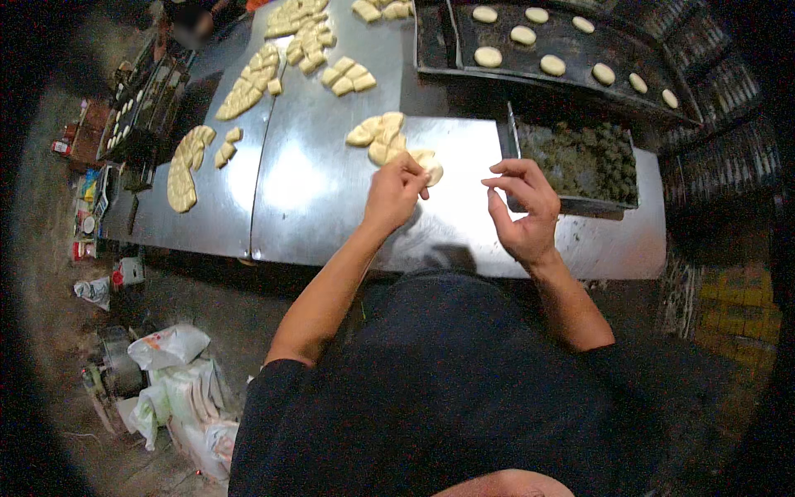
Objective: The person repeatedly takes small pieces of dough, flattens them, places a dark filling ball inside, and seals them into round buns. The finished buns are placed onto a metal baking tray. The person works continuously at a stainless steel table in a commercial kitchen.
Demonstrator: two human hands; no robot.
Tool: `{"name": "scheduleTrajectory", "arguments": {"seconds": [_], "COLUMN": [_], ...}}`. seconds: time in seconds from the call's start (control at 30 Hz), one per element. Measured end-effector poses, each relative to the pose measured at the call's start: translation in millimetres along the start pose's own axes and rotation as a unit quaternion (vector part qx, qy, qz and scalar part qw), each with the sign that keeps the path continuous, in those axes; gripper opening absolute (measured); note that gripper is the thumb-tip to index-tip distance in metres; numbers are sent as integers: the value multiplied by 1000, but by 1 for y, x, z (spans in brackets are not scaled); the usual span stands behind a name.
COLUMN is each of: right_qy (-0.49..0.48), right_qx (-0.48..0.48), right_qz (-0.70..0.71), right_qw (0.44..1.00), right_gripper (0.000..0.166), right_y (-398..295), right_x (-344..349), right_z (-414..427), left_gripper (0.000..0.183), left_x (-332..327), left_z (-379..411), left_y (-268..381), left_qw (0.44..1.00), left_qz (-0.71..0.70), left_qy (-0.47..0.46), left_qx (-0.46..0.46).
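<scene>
My left hand (394, 194) pinches a flattened piece of pale dough (434, 172) between thumb and fingers, just above the metal worktable (323, 217). Touching or close behind that piece lies a small cluster of dough pieces (380, 133). My right hand (526, 208) hovers over the table to the right, its fingers curved and apart, with nothing seen in them. Right behind it stands a metal tray (574, 202) holding dark green clumps of filling (596, 155), loosely mashed on the left and lumped on the right.
Cut dough pieces (251, 81) lie in groups across the table's left and far side. Shaped dough rounds (523, 35) sit spaced on a black baking tray (577, 46) at the back right. Across the table is another person (192, 28). Plastic bags (180, 379) lie on the floor.
</scene>
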State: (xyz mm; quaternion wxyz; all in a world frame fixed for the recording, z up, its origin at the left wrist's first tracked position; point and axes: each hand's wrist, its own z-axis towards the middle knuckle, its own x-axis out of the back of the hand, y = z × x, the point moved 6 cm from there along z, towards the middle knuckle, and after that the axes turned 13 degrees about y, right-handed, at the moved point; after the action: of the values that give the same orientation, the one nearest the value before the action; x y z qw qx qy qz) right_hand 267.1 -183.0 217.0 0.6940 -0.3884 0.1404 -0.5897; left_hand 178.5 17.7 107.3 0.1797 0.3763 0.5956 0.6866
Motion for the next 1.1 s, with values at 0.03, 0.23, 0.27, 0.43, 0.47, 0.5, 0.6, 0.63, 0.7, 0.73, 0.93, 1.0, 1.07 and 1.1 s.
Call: {"name": "scheduleTrajectory", "arguments": {"seconds": [0.03, 0.23, 0.27, 0.43, 0.47, 0.5, 0.6, 0.63, 0.7, 0.73, 0.93, 1.0, 1.07, 1.1], "right_qy": [-28, -7, 35, 99, 7, -118, -240, -232, -208, -170, -356, -377, -393, -390], "right_qx": [-37, 43, 63, 117, 88, 40, 78, 33, -51, -47, -168, -208, -265, -292], "right_qz": [-10, 45, 62, -185, -202, -255, -248, -231, -199, -141, -215, -112, -59, -7], "right_qw": [999, 998, 995, 971, 975, 959, 935, 944, 956, 974, 894, 896, 878, 874], "right_gripper": [17, 28, 34, 59, 65, 66, 65, 65, 65, 63, 64, 34, 37, 33], "right_y": [7, -5, -8, 0, 42, 97, 107, 113, 131, 135, 138, 147, 149, 145], "right_x": [-6, -45, -44, -90, -127, -164, -188, -186, -184, -176, -91, -83, -61, -51], "right_z": [-4, 32, 47, 52, 16, -53, -101, -102, -94, -87, -120, -137, -121, -101], "left_gripper": [15, 31, 30, 27, 27, 25, 28, 30, 37, 41, 45, 40, 39, 45], "left_x": [-14, -75, -78, -16, 3, 23, 77, 87, 95, 93, 31, 46, 40, 54], "left_z": [-1, -20, -22, -32, -32, -27, 6, 12, 42, 59, 100, 95, 86, 77], "left_y": [-40, -178, -169, -140, -146, -149, -148, -149, -155, -159, -135, -190, -144, -156], "left_qw": [999, 950, 963, 945, 939, 930, 933, 939, 936, 928, 937, 939, 965, 958], "left_qz": [-23, -191, -130, -140, -148, -124, -55, -26, 107, 167, 235, 65, -53, -80], "left_qy": [-30, -73, -62, 79, 116, 149, 232, 240, 271, 286, 253, 333, 241, 224], "left_qx": [18, 238, 227, 284, 287, 312, 271, 244, 199, 170, 47, 55, 86, 160]}}
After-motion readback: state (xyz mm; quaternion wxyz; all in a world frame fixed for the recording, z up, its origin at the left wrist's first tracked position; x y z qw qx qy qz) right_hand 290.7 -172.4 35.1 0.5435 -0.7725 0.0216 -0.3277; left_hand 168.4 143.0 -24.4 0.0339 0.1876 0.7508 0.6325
